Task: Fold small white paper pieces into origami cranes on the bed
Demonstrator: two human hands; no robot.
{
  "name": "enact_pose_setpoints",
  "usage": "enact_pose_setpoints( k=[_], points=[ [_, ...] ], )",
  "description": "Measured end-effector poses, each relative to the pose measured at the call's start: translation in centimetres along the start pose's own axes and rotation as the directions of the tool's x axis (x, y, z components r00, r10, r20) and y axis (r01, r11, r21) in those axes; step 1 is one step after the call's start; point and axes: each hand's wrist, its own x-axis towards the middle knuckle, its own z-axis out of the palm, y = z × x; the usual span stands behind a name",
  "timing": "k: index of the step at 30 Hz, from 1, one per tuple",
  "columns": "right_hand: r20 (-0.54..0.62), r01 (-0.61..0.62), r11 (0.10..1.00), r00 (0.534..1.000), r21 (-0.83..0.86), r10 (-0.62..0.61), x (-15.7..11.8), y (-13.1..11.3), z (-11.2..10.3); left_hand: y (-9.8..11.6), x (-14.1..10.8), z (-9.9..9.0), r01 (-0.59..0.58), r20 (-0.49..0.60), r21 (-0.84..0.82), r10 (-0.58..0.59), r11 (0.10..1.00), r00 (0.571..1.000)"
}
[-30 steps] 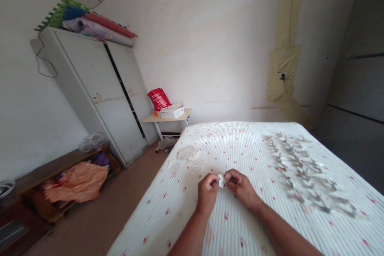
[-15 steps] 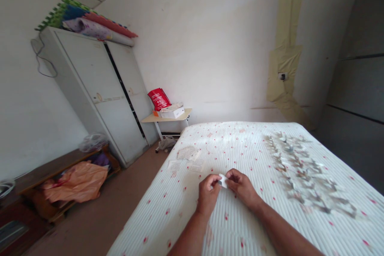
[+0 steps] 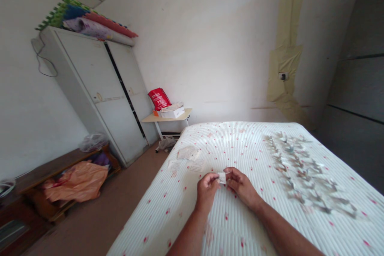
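Note:
A small folded piece of paper [image 3: 221,178], pale with some grey, is held just above the bed. My left hand [image 3: 206,192] pinches its left edge between thumb and fingers. My right hand [image 3: 243,189] has its fingertips closed at the opposite edge, thumb below. Beyond my hands, printed paper sheets [image 3: 196,165] lie flat on the bedspread. To the right, several small folded paper figures [image 3: 303,174], crane-like in shape, stand in rows.
The bed [image 3: 231,224] has a white ribbed cover with red dots. Behind its far left corner, a small table [image 3: 177,117] bears a red bag [image 3: 159,99] and a white box [image 3: 172,112]. A grey cabinet [image 3: 105,88] and a low wooden bench [image 3: 33,176] stand left.
The folded paper has turned in my fingers and shows a squarer, flatter face. My left hand has shifted slightly left, and my right fingers have moved a little.

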Motion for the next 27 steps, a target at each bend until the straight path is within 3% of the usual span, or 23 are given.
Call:
enact_pose_setpoints(
  k=[13,27],
  points=[
    [0.038,0.047,0.998,0.998,0.031,-0.048,0.01,0.0,-0.02,0.03,-0.03,-0.04,-0.091,0.018,0.139,0.09,0.986,0.996],
    [0.002,0.065,0.998,0.998,0.016,-0.065,0.23,0.5,0.04,-0.34,-0.09,0.15,-0.053,0.059,0.09,0.048,0.994,0.997]
  ],
)
